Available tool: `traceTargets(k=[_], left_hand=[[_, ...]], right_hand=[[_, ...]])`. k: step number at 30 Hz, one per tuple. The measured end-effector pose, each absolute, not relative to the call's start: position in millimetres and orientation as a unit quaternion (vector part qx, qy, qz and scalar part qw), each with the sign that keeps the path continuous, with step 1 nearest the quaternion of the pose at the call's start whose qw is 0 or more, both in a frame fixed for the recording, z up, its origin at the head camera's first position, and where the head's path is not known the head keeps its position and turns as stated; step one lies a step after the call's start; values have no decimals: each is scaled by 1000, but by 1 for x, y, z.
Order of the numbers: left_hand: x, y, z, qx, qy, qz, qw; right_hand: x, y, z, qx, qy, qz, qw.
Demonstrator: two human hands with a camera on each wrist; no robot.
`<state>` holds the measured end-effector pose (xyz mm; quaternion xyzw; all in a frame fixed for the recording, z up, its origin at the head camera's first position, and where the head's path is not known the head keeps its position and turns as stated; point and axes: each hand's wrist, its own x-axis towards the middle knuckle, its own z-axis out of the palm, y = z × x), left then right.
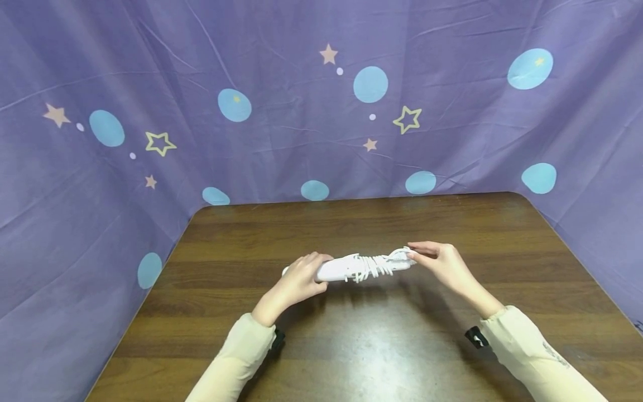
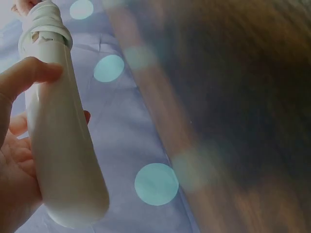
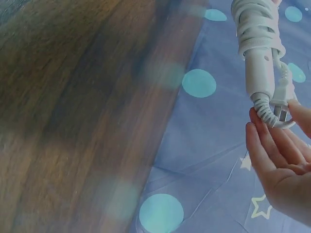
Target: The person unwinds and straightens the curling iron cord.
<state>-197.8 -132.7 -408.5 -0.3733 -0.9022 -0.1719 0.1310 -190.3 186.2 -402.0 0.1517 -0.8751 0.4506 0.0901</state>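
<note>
A long white corded appliance (image 1: 332, 270), shaped like a hair straightener, is held level just above the table. Its white cord (image 1: 374, 266) is wound in several turns around the middle and right part. My left hand (image 1: 297, 279) grips the smooth, rounded left end; in the left wrist view the thumb lies along the white body (image 2: 65, 141). At the other end my right hand (image 1: 447, 268) pinches the two-pronged plug (image 3: 281, 97), its thumb against the plug and its fingers under the ribbed cord sleeve (image 3: 264, 110).
The brown wooden table (image 1: 241, 234) has rounded far corners. Behind it and at both sides hangs a purple curtain (image 1: 301, 156) with stars and blue dots. A dark strap piece (image 1: 476, 337) shows at the right wrist.
</note>
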Motion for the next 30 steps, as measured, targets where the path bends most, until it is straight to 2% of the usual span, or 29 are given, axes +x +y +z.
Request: traceTargets(k=[5, 11, 21, 25, 30], left_hand=[[-194, -133, -408, -362, -903, -180, 143], [-192, -132, -409, -350, -905, -196, 143], [-189, -133, -409, -335, -906, -215, 140], [-188, -134, -409, -334, -906, -220, 141], [-188, -134, -408, -331, -905, -226, 142]], right_hand=[[-187, 189, -400, 173, -881, 427, 105], [-186, 189, -402, 223, -881, 379, 174], [-188, 189, -405, 250, -856, 391, 229], [-187, 189, -404, 242, -846, 424, 215], [-187, 192, -402, 206, -831, 497, 139]])
